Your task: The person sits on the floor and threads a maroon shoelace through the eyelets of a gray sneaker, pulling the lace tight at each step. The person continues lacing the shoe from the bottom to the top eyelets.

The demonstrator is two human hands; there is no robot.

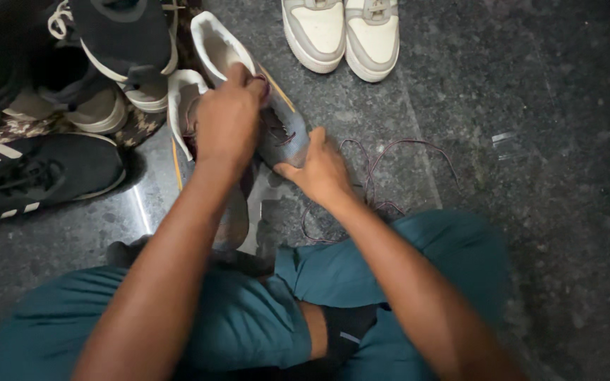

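Here the grey shoe (277, 127) sits lifted at center, toe gripped by the right hand (323, 173), while the left hand (227, 116) pinches its maroon lace (390, 176) near the tongue. Keep the toe steady; loose lace trails toward 3 o'clock on the floor (545, 141).

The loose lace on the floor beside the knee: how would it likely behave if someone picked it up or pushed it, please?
The lace lies in loose loops on the floor, so it is probably floppy and would hang limp. It looks thin, so likely very light. Pushed, it would probably bunch or tangle rather than slide as one piece.
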